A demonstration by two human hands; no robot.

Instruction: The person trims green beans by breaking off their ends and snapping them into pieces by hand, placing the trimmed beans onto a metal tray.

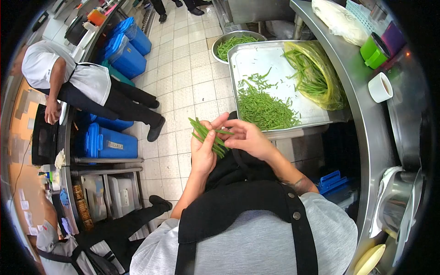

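Observation:
My left hand (202, 153) is closed around a small bunch of long green beans (200, 128), its thumb pressed across them. Close beside it, my right hand (251, 140) has its fingers curled at the end of one bean (223, 132) that sticks out sideways from the bunch. Past my right hand lies a metal tray (275, 57) with a heap of short cut green beans (263, 109). On the tray's right side a yellow plastic bag (338, 87) lies open, with whole beans (311, 82) inside. A metal bowl (214, 49) behind the tray holds more green beans.
A steel counter (341, 55) runs along the right, bearing a green container (373, 51) and a white cup (380, 88). Two co-workers stand at the left counter, near blue bins (112, 141). Other people's legs show at the far end of the tiled floor (176, 96).

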